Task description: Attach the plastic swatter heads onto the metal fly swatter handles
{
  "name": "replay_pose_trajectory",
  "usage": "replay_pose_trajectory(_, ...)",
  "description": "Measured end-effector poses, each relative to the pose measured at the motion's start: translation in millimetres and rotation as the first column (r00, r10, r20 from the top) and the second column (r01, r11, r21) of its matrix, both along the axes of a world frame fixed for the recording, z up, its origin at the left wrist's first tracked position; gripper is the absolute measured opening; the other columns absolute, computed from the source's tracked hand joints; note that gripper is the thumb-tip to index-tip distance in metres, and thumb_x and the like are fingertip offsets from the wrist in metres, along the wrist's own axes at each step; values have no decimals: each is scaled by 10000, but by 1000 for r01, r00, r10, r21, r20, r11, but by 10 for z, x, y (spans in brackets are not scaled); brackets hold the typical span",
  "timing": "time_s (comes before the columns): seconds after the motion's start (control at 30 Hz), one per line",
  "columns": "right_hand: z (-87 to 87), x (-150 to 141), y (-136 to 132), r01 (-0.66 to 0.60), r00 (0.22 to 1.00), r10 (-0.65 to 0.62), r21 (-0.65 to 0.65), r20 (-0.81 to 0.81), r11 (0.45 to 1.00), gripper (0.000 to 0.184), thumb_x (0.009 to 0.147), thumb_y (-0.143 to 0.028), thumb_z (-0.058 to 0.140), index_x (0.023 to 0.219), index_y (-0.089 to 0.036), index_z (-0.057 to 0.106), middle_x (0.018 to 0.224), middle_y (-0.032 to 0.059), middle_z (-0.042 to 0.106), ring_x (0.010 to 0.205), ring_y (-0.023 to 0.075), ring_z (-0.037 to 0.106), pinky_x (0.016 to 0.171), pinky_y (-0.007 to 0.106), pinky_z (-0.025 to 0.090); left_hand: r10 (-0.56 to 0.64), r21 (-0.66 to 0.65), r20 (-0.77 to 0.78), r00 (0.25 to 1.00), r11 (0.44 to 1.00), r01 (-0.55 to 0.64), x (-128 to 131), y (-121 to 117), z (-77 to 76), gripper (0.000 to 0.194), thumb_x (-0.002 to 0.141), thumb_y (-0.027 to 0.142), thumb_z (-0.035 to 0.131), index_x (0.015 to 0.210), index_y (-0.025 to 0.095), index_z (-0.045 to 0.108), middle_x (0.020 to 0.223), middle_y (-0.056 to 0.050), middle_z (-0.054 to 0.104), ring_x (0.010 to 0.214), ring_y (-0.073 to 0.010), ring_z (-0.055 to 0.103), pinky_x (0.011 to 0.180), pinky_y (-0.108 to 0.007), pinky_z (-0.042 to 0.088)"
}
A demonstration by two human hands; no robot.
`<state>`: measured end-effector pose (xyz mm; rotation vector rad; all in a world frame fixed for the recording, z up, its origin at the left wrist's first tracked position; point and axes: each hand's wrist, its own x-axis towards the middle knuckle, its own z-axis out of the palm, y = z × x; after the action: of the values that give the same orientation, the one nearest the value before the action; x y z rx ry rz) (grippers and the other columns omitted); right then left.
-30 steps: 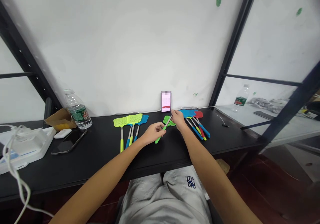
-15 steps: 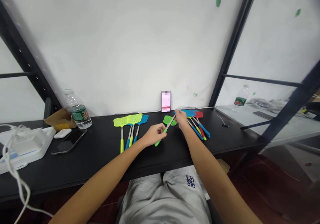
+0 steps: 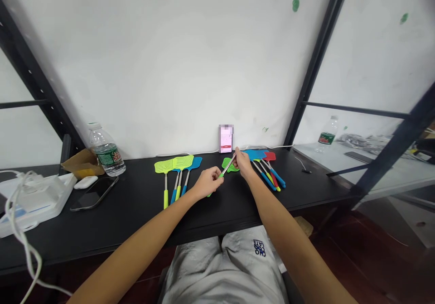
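My left hand (image 3: 208,181) is closed around the green grip of a thin metal rod (image 3: 228,166), a fly swatter handle, tilted up to the right. At the rod's upper end, the fingers of my right hand (image 3: 242,161) pinch it. Just behind the rod, a green mesh swatter head (image 3: 233,168) is partly covered; whether the two are joined I cannot tell. To the left lie several fly swatters with yellow-green heads (image 3: 183,161) and blue heads (image 3: 195,162). Right of my right hand is a pile with blue heads (image 3: 254,154) and a red head (image 3: 270,156).
A lit phone (image 3: 225,140) leans on the wall at the back of the black desk (image 3: 136,218). On the left are a water bottle (image 3: 108,152), an open carton (image 3: 81,162), a white case (image 3: 86,182), a dark phone (image 3: 95,194) and a white charger with cables (image 3: 34,195).
Both hands have shifted slightly left with the swatter handle between them. The green head shows at a slightly different angle. The other swatters stay in place.
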<state>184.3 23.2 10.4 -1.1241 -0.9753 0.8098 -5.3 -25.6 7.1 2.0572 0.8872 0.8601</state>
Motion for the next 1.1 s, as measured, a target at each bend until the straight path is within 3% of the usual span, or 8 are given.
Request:
replay_pose_trajectory(0.13, -4, -42, -19, -80, 995, 79, -21, -60, 997, 396, 873, -488, 559, 636, -203, 419, 438, -68, 346, 344, 67, 328, 335, 188, 198, 38, 23, 6, 999, 999, -38, -1, 25, -19, 146, 806, 330, 541, 780, 191, 503, 569, 56, 546, 412, -70, 485, 429, -188, 348)
replay_pose_trajectory(0.57, -24, -160, -79, -360, 919, 374, -125, 125, 925, 425, 836, -520, 616, 634, -175, 473, 486, -29, 474, 355, 62, 414, 337, 180, 235, 162, 119, 48, 986, 979, -167, 7, 63, -16, 151, 809, 330, 533, 778, 184, 512, 576, 51, 546, 479, -79, 481, 486, -199, 344)
replay_pose_trajectory(0.73, -16, -151, -84, -314, 937, 324, -93, 129, 945, 433, 850, -495, 607, 599, -181, 447, 462, -34, 450, 357, 61, 400, 342, 184, 245, 144, 124, 33, 989, 981, -147, 11, 61, -7, 160, 809, 327, 529, 750, 179, 517, 572, 44, 546, 487, -79, 469, 488, -201, 332)
replay_pose_trajectory(0.93, 5, -107, -63, -187, 982, 188, -62, 11, 980, 405, 852, -422, 631, 606, -196, 401, 455, -60, 384, 361, 49, 338, 350, 182, 213, 123, 121, 12, 992, 985, -123, 8, 30, 13, 160, 810, 326, 532, 750, 178, 523, 578, 42, 545, 492, -78, 464, 491, -203, 329)
replay_pose_trajectory(1.1, -6, -71, -47, -88, 995, 93, -135, 32, 987, 384, 877, -409, 586, 617, -208, 387, 435, -50, 390, 358, 70, 359, 349, 196, 224, 118, 130, 37, 992, 984, -122, 3, 32, 19, 166, 826, 339, 518, 774, 180, 520, 592, 41, 555, 499, -81, 477, 503, -206, 344)
